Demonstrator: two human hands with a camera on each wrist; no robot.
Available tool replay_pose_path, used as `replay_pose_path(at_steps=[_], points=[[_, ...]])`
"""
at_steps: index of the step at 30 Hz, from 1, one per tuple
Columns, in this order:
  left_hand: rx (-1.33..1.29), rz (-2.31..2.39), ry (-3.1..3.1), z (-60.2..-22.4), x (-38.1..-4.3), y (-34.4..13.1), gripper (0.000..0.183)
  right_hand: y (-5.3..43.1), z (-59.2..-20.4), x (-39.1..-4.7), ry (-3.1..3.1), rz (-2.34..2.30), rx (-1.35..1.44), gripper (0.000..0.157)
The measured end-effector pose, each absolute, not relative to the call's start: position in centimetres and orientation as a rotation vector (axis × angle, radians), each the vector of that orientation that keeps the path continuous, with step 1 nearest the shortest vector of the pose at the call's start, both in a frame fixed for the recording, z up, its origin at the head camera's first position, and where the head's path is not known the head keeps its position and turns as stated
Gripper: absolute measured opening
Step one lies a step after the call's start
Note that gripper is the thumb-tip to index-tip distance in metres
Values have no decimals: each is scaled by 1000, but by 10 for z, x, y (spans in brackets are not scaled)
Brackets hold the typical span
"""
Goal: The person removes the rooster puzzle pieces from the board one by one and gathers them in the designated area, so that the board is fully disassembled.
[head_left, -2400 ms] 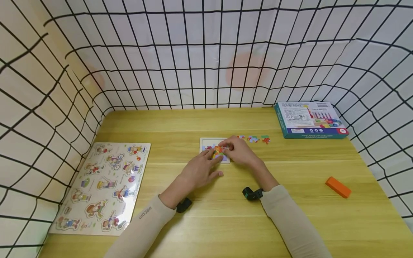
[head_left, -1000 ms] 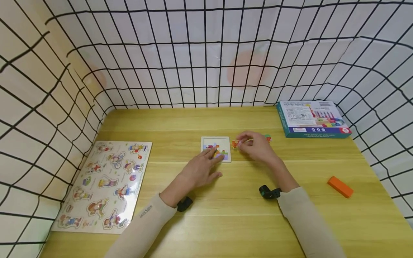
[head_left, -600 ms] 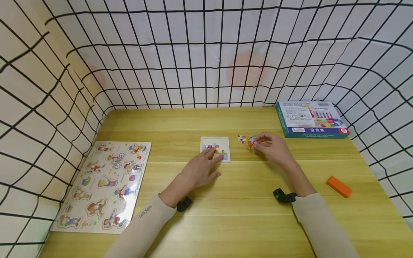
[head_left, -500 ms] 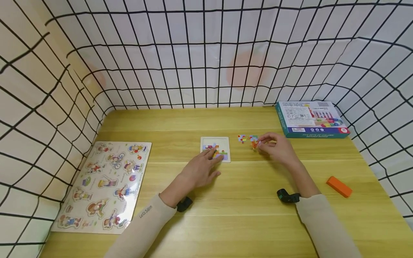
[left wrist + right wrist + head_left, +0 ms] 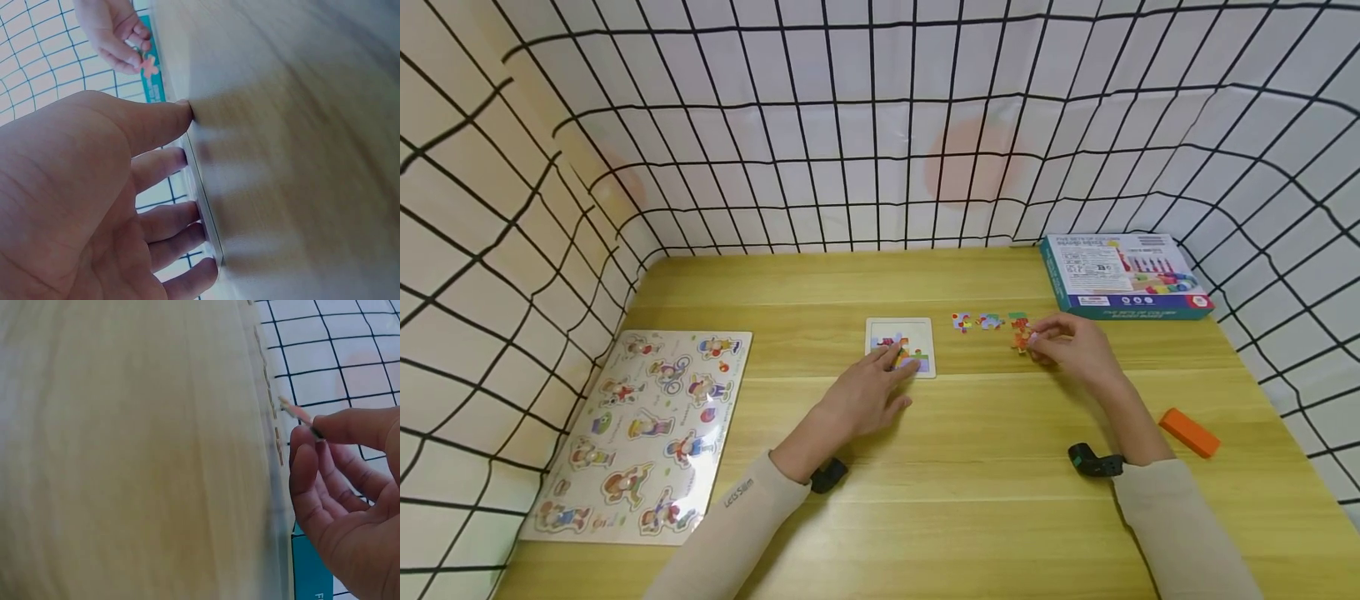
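Three loose jigsaw pieces (image 5: 989, 322) in a row toward the far edge of the table (image 5: 925, 500), and at the row's right end, here's the right hand (image 5: 1072, 346) with a fourth! It's an orange piece (image 5: 1021, 340), pinched between thumb and fingertip, tilted, and up off the table in the right wrist view. Over to the left hand (image 5: 859, 404): fingers extended, gripping nothing, tips resting on the partly filled puzzle tray (image 5: 917, 328), left of the row. Now, how does a piece like that handle? Thin and light, I'd say, stiff like card or thin wood, with a slightly slick printed face. Best hold is exactly this kind, a pinch on the rim; I'd squeeze gently, as the small knobs could chip or bend. Out wide, a flat box (image 5: 1127, 283) sits by the table's far right corner, an orange block (image 5: 1190, 433) lies toward the right edge, and a picture board (image 5: 681, 483) stretches along the left edge, well apart from both hands.
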State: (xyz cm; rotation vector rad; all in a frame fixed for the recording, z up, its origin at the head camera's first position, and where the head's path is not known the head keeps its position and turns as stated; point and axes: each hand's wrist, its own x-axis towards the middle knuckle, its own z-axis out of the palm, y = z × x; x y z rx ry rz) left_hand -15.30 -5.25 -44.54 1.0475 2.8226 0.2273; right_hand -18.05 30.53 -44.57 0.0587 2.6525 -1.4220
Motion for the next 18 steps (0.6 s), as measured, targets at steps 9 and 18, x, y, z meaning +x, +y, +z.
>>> replay_pose_path(at_steps=[9,18], points=[[1045,244,2820,-446,-154,-54,58,308,-450,-184,2797,-1133,102,30],[1020,240,2813,-446,-153,-53,58,305,-453,-188,2842,-1052,88,28]])
